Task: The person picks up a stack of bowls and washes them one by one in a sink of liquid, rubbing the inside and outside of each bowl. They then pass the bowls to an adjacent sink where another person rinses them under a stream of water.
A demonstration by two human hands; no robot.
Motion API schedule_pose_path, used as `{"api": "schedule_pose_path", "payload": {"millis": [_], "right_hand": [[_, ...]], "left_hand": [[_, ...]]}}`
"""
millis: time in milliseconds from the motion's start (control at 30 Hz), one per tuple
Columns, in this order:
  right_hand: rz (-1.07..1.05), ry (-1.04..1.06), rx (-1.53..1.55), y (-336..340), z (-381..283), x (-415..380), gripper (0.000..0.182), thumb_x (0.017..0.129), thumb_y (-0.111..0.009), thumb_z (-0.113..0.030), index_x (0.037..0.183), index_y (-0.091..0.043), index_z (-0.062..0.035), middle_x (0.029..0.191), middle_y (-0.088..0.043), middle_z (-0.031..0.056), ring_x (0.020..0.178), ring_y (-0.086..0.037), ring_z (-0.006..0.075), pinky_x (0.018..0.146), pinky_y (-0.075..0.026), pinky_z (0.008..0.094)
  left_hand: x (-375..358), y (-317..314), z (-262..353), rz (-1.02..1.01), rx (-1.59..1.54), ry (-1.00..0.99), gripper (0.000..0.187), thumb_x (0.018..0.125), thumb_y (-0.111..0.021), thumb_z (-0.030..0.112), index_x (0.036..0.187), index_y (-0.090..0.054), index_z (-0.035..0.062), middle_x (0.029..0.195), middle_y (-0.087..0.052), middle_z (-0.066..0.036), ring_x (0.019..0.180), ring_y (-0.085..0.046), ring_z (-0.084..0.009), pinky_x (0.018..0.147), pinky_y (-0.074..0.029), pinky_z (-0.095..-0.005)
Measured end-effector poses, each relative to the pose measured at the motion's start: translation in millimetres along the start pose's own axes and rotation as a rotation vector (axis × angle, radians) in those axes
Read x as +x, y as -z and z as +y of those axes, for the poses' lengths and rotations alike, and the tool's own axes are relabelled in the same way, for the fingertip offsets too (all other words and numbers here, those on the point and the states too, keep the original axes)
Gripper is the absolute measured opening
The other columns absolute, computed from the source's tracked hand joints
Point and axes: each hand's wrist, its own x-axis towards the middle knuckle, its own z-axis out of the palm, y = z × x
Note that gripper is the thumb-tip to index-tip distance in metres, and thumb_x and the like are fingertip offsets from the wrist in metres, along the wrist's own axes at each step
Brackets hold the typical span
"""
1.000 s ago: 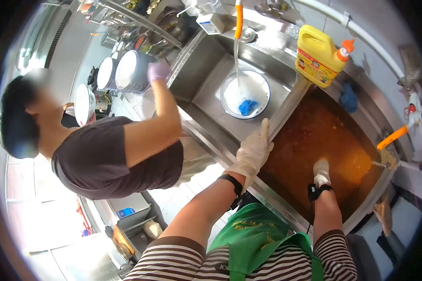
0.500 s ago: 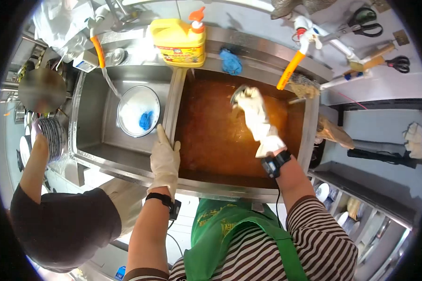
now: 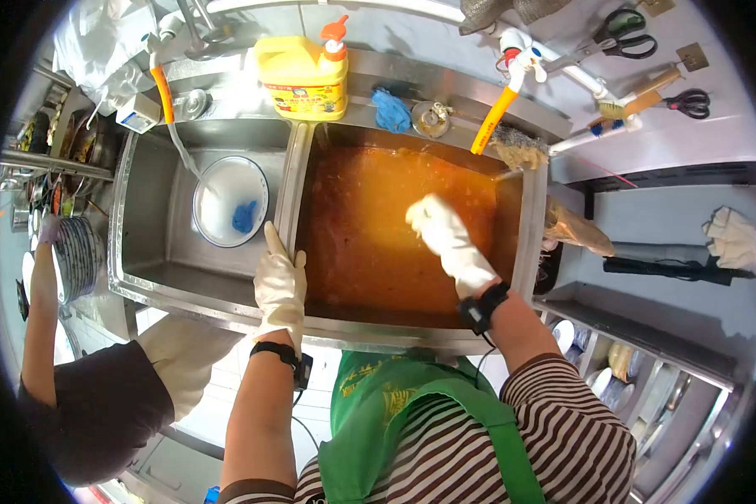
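Observation:
My left hand (image 3: 280, 286), in a cream rubber glove, rests on the metal divider (image 3: 292, 181) between two sink basins, its fingers stretched and apart. Over the right basin, full of orange-brown water (image 3: 361, 244), hovers my right hand (image 3: 442, 231) in a matching glove. Its fingers are loosely bent and slightly blurred, with no object visible in them. A round metal sink strainer (image 3: 431, 119) with scraps on it lies on the back ledge, beside a crumpled blue cloth (image 3: 391, 111). In the left basin stands a white bowl (image 3: 214, 189) holding whitish liquid and a blue scrap.
A yellow detergent jug (image 3: 307, 80) stands behind the divider. An orange-tipped tap (image 3: 496, 118) overhangs the right basin; another orange hose (image 3: 163, 92) reaches toward the bowl. Scissors (image 3: 622, 35) hang at the right. A co-worker (image 3: 101, 403) stands at left near stacked plates (image 3: 80, 260).
The strainer has gone from my right hand to the back ledge. My right hand has drawn back toward me over the water. My left hand stays on the divider while the view shifts slightly.

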Motion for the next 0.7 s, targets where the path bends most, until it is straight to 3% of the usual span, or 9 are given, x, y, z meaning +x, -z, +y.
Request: {"api": "schedule_pose_path", "payload": {"millis": [33, 100, 233, 333, 433, 467, 533, 567, 700], "right_hand": [[-0.115, -0.223, -0.049, -3.4, 13.3, -8.1, 0.018, 0.108, -0.061, -0.022, 0.118, -0.066, -0.0071, 0.102, -0.073, 0.0080, 0.095, -0.067, 0.0153, 0.085, -0.053, 0.0332], [-0.048, -0.079, -0.023, -3.6, 32.2, 8.4, 0.019, 0.108, -0.063, -0.021, 0.120, -0.066, -0.0069, 0.114, -0.073, 0.0115, 0.106, -0.068, 0.0207, 0.094, -0.054, 0.0369], [0.252, 0.221, -0.310, 22.1, -110.3, 50.6, 0.032, 0.107, -0.068, -0.027, 0.132, -0.066, -0.0060, 0.137, -0.065, 0.0191, 0.128, -0.061, 0.0357, 0.113, -0.048, 0.0462], [0.397, 0.645, -0.711, 24.4, -107.1, 111.6, 0.037, 0.103, -0.071, -0.024, 0.136, -0.067, -0.0058, 0.134, -0.067, 0.0219, 0.128, -0.062, 0.0379, 0.112, -0.048, 0.0459], [0.203, 0.605, -0.826, 29.9, -107.5, 120.5, 0.043, 0.101, -0.072, -0.024, 0.141, -0.066, -0.0074, 0.140, -0.065, 0.0231, 0.134, -0.060, 0.0395, 0.116, -0.048, 0.0465], [0.096, 0.162, -0.460, 31.3, -116.6, 105.8, 0.045, 0.102, -0.072, -0.022, 0.144, -0.066, -0.0085, 0.145, -0.063, 0.0230, 0.137, -0.058, 0.0403, 0.118, -0.046, 0.0463], [0.070, 0.093, -0.478, 22.4, -79.2, 77.2, 0.039, 0.104, -0.071, -0.021, 0.140, -0.068, -0.0094, 0.132, -0.068, 0.0201, 0.123, -0.064, 0.0358, 0.109, -0.051, 0.0452], [0.144, 0.463, -0.865, 12.5, -33.6, 64.1, 0.032, 0.105, -0.070, -0.023, 0.134, -0.072, -0.0093, 0.115, -0.076, 0.0172, 0.107, -0.073, 0.0306, 0.098, -0.057, 0.0443], [-0.227, -0.021, -0.276, -10.4, 59.5, 7.8, 0.035, 0.107, -0.064, -0.022, 0.139, -0.071, -0.0095, 0.136, -0.074, 0.0182, 0.121, -0.072, 0.0324, 0.104, -0.055, 0.0428]], "left_hand": [[-0.6, 1.4, 2.6, -0.009, 0.041, 0.022, 0.092, 0.102, -0.073, 0.038, 0.173, -0.021, 0.0118, 0.105, -0.071, -0.022, 0.095, -0.073, -0.0427, 0.086, -0.061, -0.0531], [5.4, 7.1, 7.3, -0.010, 0.077, 0.048, 0.092, 0.102, -0.073, 0.038, 0.173, -0.021, 0.0119, 0.105, -0.071, -0.022, 0.095, -0.073, -0.0422, 0.085, -0.061, -0.0527], [3.0, 7.5, 10.5, -0.026, 0.019, 0.045, 0.091, 0.102, -0.075, 0.034, 0.173, -0.022, 0.0120, 0.106, -0.073, -0.024, 0.097, -0.075, -0.0423, 0.087, -0.064, -0.0518], [1.7, 6.2, 8.7, -0.029, 0.041, 0.062, 0.091, 0.101, -0.074, 0.037, 0.173, -0.023, 0.0142, 0.106, -0.071, -0.019, 0.094, -0.074, -0.0399, 0.084, -0.061, -0.0516], [0.6, 6.4, 8.6, -0.021, 0.007, 0.054, 0.090, 0.102, -0.074, 0.036, 0.172, -0.024, 0.0141, 0.107, -0.071, -0.019, 0.094, -0.074, -0.0401, 0.084, -0.061, -0.0517], [0.9, 4.9, 6.5, -0.023, 0.006, 0.051, 0.090, 0.102, -0.074, 0.036, 0.172, -0.024, 0.0141, 0.107, -0.071, -0.019, 0.094, -0.074, -0.0401, 0.084, -0.061, -0.0517], [3.6, 0.7, 2.8, -0.023, -0.025, 0.045, 0.090, 0.102, -0.074, 0.035, 0.172, -0.023, 0.0139, 0.107, -0.071, -0.020, 0.095, -0.074, -0.0412, 0.084, -0.061, -0.0519], [4.0, 3.7, 5.5, -0.023, -0.027, 0.043, 0.090, 0.102, -0.074, 0.035, 0.172, -0.023, 0.0139, 0.107, -0.071, -0.020, 0.095, -0.074, -0.0412, 0.084, -0.061, -0.0519], [5.7, 7.1, 9.7, -0.063, -0.011, 0.084, 0.091, 0.102, -0.074, 0.035, 0.173, -0.021, 0.0132, 0.109, -0.071, -0.021, 0.098, -0.074, -0.0417, 0.087, -0.061, -0.0519]]}}
